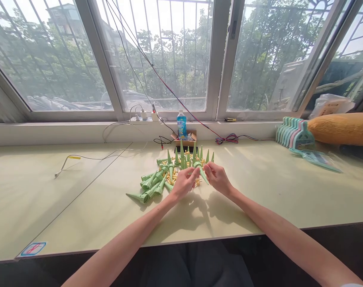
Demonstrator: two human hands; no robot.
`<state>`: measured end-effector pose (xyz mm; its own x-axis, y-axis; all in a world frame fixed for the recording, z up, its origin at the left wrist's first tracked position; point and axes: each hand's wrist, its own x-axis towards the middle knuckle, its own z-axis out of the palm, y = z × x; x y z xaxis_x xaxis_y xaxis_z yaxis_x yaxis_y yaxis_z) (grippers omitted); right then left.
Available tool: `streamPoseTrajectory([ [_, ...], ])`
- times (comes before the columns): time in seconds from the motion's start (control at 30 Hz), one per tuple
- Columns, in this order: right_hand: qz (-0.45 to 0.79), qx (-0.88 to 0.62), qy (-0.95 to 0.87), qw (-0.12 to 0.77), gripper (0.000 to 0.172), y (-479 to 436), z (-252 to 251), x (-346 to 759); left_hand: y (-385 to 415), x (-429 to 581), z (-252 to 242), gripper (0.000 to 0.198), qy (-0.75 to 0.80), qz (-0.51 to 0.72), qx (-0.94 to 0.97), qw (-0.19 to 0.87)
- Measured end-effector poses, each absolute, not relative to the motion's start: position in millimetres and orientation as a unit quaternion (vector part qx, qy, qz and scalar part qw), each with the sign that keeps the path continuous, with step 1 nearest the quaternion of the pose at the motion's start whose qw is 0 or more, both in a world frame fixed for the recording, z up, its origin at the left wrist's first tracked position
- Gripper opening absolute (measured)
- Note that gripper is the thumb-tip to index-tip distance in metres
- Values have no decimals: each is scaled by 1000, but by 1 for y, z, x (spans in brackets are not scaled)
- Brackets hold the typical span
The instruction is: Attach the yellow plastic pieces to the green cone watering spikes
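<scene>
My left hand (185,182) is closed, its thumb and fingers gripping a green plastic spike (203,175) whose pointed end slants down to the right. Close beside it, my right hand (218,177) is closed in a pinch near the spike's wider end; what lies between its fingertips is too small to make out. To the left of my hands, several green spikes (150,181) lie in a loose heap. Behind them, more green spikes (181,153) stand upright with points up. Small yellow plastic pieces (173,174) are scattered among the spikes, partly hidden by my left hand.
A blue-labelled bottle (181,125) stands by a small cardboard box (191,137) at the back. Coiled cable (229,138) lies right of it. Turquoise and pink plastic items (295,133) and an orange plush roll (341,128) are at far right. A thin cable (64,164) lies left.
</scene>
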<state>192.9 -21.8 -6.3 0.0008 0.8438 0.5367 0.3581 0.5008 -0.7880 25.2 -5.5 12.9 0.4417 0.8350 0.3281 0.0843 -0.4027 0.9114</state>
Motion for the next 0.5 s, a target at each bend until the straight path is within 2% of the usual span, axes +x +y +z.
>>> streamPoseTrajectory([
  [0.2, 219, -463, -664, 545, 48, -19, -8, 194, -4, 26, 10, 41, 297, 431, 741, 420],
  [0.5, 236, -457, -661, 546, 54, -17, -10, 195, 2, 25, 2, 34, 254, 449, 800, 305],
])
